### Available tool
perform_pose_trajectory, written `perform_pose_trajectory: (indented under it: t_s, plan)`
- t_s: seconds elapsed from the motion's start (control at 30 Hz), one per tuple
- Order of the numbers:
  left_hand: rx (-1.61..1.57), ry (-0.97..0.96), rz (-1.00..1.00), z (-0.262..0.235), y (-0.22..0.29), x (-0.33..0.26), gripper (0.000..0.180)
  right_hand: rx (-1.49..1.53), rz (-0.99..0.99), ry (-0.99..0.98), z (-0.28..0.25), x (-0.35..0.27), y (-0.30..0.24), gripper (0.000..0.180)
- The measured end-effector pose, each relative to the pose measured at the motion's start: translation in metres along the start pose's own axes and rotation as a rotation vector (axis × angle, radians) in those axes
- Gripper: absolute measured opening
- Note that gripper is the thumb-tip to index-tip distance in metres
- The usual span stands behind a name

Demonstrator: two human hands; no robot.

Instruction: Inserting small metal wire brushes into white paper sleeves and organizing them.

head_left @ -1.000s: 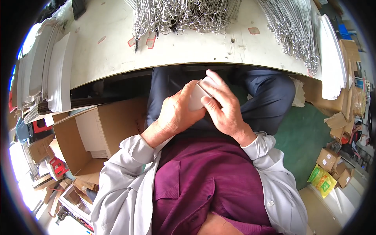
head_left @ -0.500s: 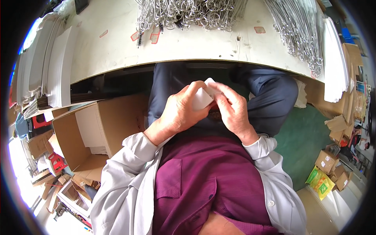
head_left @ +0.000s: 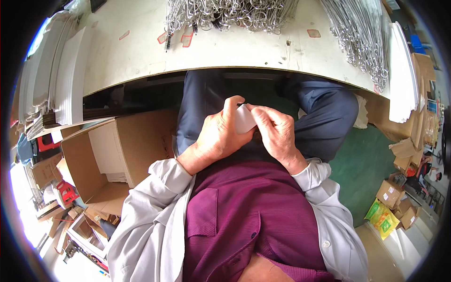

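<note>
A small white carton (head_left: pixel 244 120) is held above my lap, in front of the table edge. My left hand (head_left: pixel 213 136) wraps it from the left side, with one finger raised at its far corner. The fingers of my right hand (head_left: pixel 280 136) are bent and pressed together at the carton's right end, covering that end. Only one pale face of the carton shows plainly. A small dark spot sits at its far edge, too small to make out.
Thin wire brushes with looped ends (head_left: pixel 230 16) lie heaped on the white table (head_left: pixel 225 51), with another bundle (head_left: pixel 361 47) at right. White flat cartons (head_left: pixel 73 77) stand at left, more (head_left: pixel 404 75) at right. An open cardboard box (head_left: pixel 145 145) stands left of my legs.
My right fingers have closed in on the carton's far right end, and the flap seen there before no longer shows. My left raised finger has straightened slightly.
</note>
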State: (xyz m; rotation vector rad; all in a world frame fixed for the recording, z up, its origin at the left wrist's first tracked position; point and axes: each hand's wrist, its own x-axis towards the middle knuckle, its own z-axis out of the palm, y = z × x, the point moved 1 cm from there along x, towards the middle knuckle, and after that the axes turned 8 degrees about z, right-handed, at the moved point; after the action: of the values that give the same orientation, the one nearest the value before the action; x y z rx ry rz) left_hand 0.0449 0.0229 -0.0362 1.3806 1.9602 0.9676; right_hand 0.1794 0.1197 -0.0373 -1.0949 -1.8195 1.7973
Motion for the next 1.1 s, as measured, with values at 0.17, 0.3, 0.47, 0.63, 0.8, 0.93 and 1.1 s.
perform_pose_trajectory:
  t_s: [0.17, 0.3, 0.47, 0.63, 0.8, 0.93, 1.1]
  plan:
    - [0.033, 0.040, 0.036, 0.003, -0.005, -0.002, 0.056, -0.072, -0.047, 0.048, 0.009, 0.004, 0.000, 0.014]
    - [0.033, 0.032, 0.073, 0.001, 0.001, 0.001, 0.052, 0.179, 0.098, 0.057, 0.005, 0.008, 0.003, 0.016]
    - [0.034, 0.073, 0.092, 0.003, -0.003, -0.002, 0.054, 0.211, 0.228, -0.008, -0.001, 0.010, 0.001, 0.013]
    - [0.010, 0.083, 0.117, 0.005, -0.004, -0.006, 0.052, 0.101, 0.092, 0.085, 0.002, 0.007, 0.007, 0.013]
    - [-0.022, 0.093, 0.119, 0.003, -0.003, -0.008, 0.051, -0.132, -0.161, 0.098, 0.004, 0.000, 0.000, 0.015]
    - [-0.026, 0.103, 0.103, 0.002, -0.009, -0.005, 0.053, 0.094, -0.036, 0.011, 0.004, -0.001, 0.008, 0.020]
    - [-0.042, 0.089, 0.051, -0.006, -0.011, -0.004, 0.052, -0.138, -0.166, -0.059, 0.012, -0.004, 0.005, 0.039]
